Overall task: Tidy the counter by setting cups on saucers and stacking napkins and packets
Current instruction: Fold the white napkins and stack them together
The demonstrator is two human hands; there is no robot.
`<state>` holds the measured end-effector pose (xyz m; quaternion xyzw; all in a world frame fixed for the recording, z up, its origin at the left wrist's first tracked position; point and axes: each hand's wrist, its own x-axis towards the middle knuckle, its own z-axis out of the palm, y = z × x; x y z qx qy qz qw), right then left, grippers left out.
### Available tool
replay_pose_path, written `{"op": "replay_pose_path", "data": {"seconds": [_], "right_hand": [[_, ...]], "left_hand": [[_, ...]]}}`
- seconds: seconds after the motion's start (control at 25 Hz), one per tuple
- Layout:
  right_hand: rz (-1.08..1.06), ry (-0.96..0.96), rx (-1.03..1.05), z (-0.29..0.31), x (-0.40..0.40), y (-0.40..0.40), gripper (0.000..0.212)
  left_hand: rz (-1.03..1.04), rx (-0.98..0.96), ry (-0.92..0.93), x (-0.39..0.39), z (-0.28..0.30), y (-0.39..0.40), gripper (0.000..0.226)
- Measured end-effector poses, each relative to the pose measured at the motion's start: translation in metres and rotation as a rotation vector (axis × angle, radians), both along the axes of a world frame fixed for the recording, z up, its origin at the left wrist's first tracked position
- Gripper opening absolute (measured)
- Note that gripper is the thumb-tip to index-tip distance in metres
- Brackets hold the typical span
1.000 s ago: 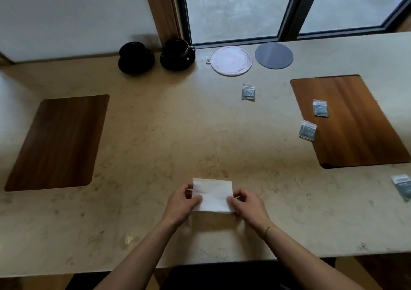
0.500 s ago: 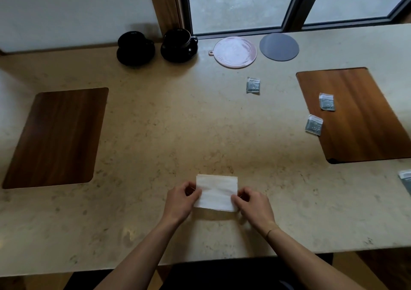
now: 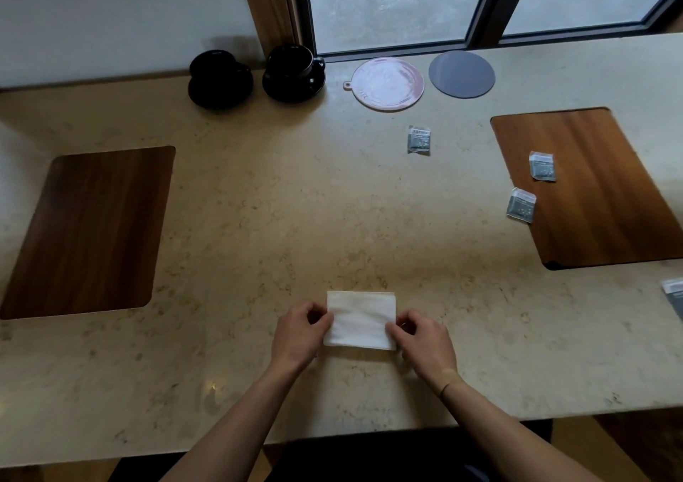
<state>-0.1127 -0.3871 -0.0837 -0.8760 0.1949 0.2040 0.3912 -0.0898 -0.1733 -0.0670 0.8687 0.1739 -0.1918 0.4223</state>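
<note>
White napkin [image 3: 360, 319]: folded flat on the bench [image 3: 281, 215], near edge, centre, between your two hands. Long axis runs left to right; short edges face each grip.

Your left hand [image 3: 300, 333]: grip narrow, thumb and curled fingers pinching the napkin's left edge. Forearm comes in from the near left, angled toward centre.

Your right hand [image 3: 425, 343]: grip narrow, fingers curled, pinching the napkin's right edge near its near corner. Forearm comes in from the near right; thin band at the wrist.

Grey packets: one [image 3: 419, 139] on bare stone, far of centre; two on the right wooden mat [image 3: 606, 200], one further [image 3: 542, 165], one nearer at the mat's left edge [image 3: 521, 205]; a fourth [image 3: 674, 294] cut off at the right border.

Black cups: left cup [image 3: 218, 65] and right cup [image 3: 294, 60], each on a black saucer, far side by the wall.

Round mats: pink [image 3: 384, 84] and grey [image 3: 462, 74], side by side, far right of the cups.

Left wooden mat [image 3: 88, 230]: well left of your hands.
</note>
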Motion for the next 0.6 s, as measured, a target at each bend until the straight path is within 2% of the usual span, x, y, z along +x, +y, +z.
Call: {"op": "replay_pose_path", "data": {"seconds": [0.6], "right_hand": [[-0.003, -0.004, -0.047, 0.0013, 0.0031, 0.0022, 0.012]], "left_hand": [[-0.071, 0.104, -0.003, 0.0032, -0.0023, -0.0018, 0.009]]}}
